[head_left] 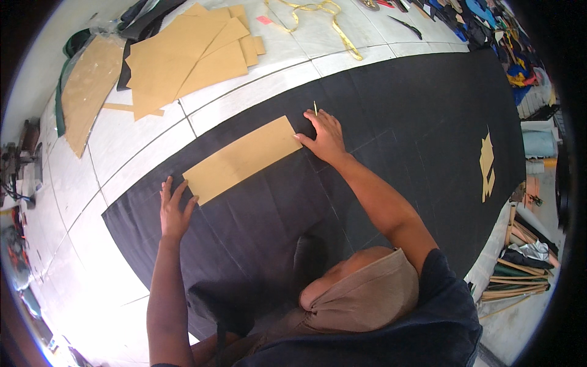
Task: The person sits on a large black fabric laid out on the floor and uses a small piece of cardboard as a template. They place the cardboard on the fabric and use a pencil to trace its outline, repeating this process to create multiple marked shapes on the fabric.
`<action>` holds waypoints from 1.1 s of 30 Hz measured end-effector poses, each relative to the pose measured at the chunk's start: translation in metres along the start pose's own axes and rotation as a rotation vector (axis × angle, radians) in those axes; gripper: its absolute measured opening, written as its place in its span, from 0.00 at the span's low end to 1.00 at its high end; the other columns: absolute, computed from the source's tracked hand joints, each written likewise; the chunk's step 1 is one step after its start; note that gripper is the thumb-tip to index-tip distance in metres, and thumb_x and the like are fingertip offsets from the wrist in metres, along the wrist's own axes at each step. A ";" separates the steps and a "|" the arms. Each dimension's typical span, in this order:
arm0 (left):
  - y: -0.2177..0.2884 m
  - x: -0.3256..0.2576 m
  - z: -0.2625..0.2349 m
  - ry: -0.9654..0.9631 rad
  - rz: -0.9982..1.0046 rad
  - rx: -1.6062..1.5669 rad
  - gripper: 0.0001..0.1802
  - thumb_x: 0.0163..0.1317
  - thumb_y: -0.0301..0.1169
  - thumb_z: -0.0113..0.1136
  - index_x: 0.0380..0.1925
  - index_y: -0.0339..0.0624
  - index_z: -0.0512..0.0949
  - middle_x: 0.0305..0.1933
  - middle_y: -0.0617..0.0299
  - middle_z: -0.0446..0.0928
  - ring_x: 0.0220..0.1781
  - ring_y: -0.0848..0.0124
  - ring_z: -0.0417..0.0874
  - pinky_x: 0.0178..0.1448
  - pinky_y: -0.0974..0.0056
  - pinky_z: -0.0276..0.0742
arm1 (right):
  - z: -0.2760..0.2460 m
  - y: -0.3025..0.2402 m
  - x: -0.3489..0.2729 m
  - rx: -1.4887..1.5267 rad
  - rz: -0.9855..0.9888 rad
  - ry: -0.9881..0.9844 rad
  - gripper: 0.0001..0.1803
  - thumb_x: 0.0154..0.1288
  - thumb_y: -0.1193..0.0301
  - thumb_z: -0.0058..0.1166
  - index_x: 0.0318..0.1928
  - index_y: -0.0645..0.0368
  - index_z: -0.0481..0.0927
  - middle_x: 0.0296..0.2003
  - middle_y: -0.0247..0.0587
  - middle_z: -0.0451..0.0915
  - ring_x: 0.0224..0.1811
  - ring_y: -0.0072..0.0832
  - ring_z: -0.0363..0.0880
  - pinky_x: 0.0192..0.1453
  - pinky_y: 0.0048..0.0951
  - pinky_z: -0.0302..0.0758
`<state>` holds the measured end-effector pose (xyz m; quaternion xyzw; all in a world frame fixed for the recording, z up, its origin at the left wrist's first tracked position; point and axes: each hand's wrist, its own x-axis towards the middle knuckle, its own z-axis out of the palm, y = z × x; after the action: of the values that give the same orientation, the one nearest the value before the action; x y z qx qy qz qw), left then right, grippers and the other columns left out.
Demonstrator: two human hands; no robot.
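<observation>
A long tan cardboard rectangle lies slanted on a large sheet of black fabric spread over the floor. At the card's left end rests my left hand, fingers spread, thumb and fingertips by its short edge. My right hand is at the other end, its thumb stretched to the card's right edge. Between the right hand's fingers sticks up a thin pale pencil, mostly hidden by the hand. Faint pale lines run across the fabric right of and below the card.
Several tan cardboard pieces are piled on the white tiles at the far left. A yellow tape measure and a dark-bladed tool lie beyond the fabric. Small cut card pieces sit on its right side. Fabric scraps heap at the far right.
</observation>
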<state>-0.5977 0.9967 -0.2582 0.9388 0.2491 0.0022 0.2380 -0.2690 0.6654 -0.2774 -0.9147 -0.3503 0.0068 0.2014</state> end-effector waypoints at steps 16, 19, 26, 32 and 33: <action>-0.002 -0.001 -0.002 0.026 -0.003 -0.013 0.30 0.64 0.48 0.70 0.65 0.54 0.78 0.78 0.42 0.61 0.82 0.41 0.56 0.84 0.44 0.54 | 0.003 0.003 0.003 -0.066 -0.037 -0.019 0.37 0.64 0.50 0.68 0.68 0.56 0.74 0.68 0.50 0.75 0.74 0.53 0.67 0.77 0.55 0.59; -0.003 -0.002 -0.002 0.032 0.007 -0.025 0.31 0.63 0.49 0.71 0.64 0.55 0.78 0.79 0.43 0.61 0.82 0.41 0.57 0.84 0.44 0.53 | 0.005 0.006 0.006 -0.018 -0.070 -0.007 0.38 0.63 0.51 0.69 0.67 0.57 0.75 0.67 0.52 0.76 0.73 0.54 0.68 0.76 0.55 0.60; -0.007 -0.003 -0.003 0.037 0.022 -0.026 0.31 0.62 0.49 0.71 0.64 0.57 0.79 0.79 0.43 0.60 0.81 0.41 0.57 0.84 0.45 0.54 | 0.009 0.006 0.006 -0.009 -0.122 0.057 0.36 0.61 0.53 0.71 0.65 0.58 0.76 0.64 0.54 0.78 0.68 0.55 0.73 0.72 0.54 0.66; -0.005 -0.001 -0.002 0.032 0.028 -0.017 0.31 0.61 0.45 0.73 0.65 0.54 0.79 0.79 0.45 0.61 0.82 0.43 0.56 0.84 0.45 0.55 | -0.001 0.000 0.006 0.123 -0.132 0.069 0.34 0.59 0.54 0.73 0.61 0.57 0.79 0.62 0.52 0.79 0.63 0.53 0.77 0.68 0.52 0.70; -0.007 -0.001 0.000 0.040 0.033 -0.021 0.31 0.61 0.44 0.73 0.64 0.54 0.79 0.79 0.45 0.61 0.82 0.43 0.57 0.84 0.45 0.54 | -0.002 0.000 0.006 0.108 -0.100 0.050 0.34 0.59 0.54 0.73 0.62 0.57 0.79 0.62 0.52 0.79 0.64 0.52 0.77 0.68 0.51 0.70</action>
<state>-0.6021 1.0010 -0.2609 0.9400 0.2381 0.0277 0.2427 -0.2638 0.6684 -0.2749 -0.8838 -0.3893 -0.0071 0.2594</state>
